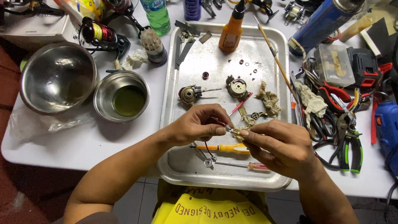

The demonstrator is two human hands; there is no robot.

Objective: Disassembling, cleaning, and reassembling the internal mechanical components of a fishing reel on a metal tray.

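Evidently mid-job, both hands pinch a small metal reel part above the near tray, left hand and right hand grips narrow, while the dismantled reel body and gear assembly lie unassembled farther back.

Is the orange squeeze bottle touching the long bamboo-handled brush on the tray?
Apart. The head view shows bare tray between the orange squeeze bottle and the long bamboo-handled brush, which lies diagonally to its right.

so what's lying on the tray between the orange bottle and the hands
In the head view, between the orange bottle and the hands lie small rings and washers, two dismantled reel parts and a crumpled rag on the tray.
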